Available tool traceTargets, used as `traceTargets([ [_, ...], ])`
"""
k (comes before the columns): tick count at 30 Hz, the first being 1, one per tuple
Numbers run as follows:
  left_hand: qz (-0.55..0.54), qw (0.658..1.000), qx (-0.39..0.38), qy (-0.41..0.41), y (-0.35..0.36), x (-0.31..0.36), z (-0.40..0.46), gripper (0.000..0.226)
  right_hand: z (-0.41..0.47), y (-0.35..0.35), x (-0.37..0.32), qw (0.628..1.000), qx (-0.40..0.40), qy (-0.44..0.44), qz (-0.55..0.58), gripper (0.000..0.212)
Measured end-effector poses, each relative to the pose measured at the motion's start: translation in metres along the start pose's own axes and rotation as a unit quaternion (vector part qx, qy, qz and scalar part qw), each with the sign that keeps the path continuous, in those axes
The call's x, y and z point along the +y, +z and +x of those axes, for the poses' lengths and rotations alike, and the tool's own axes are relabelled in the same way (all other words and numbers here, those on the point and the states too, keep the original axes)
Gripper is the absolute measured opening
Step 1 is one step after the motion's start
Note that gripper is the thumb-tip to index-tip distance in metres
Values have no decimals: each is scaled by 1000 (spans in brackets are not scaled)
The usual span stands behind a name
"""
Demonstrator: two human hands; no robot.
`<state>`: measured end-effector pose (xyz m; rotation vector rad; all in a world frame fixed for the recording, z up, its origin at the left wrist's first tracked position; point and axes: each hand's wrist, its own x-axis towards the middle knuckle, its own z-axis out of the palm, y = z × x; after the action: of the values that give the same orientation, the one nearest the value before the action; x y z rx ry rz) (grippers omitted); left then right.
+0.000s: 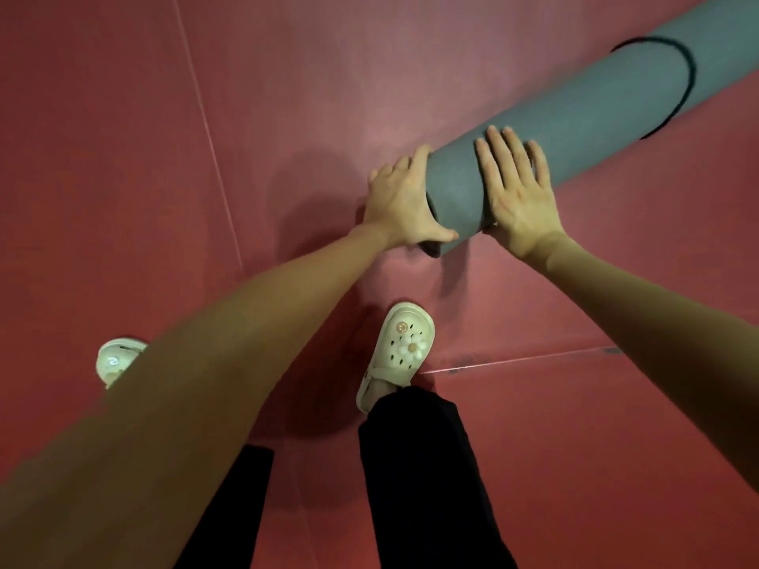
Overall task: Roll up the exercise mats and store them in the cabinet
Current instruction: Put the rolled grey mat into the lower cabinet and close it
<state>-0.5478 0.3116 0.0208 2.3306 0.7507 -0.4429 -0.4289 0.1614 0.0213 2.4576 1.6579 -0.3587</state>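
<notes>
A grey-blue exercise mat (583,117), rolled into a tight tube, runs from the middle of the view up to the top right corner. A thin black elastic band (681,76) loops round it near the far end. My left hand (400,199) cups the near end of the roll, thumb hooked under its edge and fingers over the rim. My right hand (517,186) lies flat on the side of the roll just beyond that end, fingers straight and spread. The roll's near end is above the floor, over its shadow.
Red floor mats (164,158) cover the ground, with thin pale seams (209,137) between panels. My feet in cream clogs (404,351) and black trousers stand just below the roll. No cabinet is in view.
</notes>
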Motion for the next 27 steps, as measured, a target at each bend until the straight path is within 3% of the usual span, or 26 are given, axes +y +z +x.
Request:
traceTargets([
  [3, -7, 1000, 26, 6, -66, -16, -35, 107, 12, -64, -30, 999, -22, -42, 25, 130],
  [7, -27, 999, 44, -10, -169, -42, -96, 108, 35, -145, -91, 993, -30, -77, 83, 136],
  [15, -76, 988, 128, -44, -322, -128, -250, 122, 57, -272, -262, 971, -24, -131, 197, 121],
  [20, -41, 993, 80, -77, -408, -195, -338, 150, 84, -342, -383, 940, -22, -177, 291, 123],
  [23, -20, 991, 73, -114, -451, -248, -392, 144, 105, -368, -463, 922, -34, -218, 319, 117],
  [27, -21, 971, 149, -188, -479, -320, -471, 128, 125, -392, -575, 896, -74, -282, 334, 109],
])
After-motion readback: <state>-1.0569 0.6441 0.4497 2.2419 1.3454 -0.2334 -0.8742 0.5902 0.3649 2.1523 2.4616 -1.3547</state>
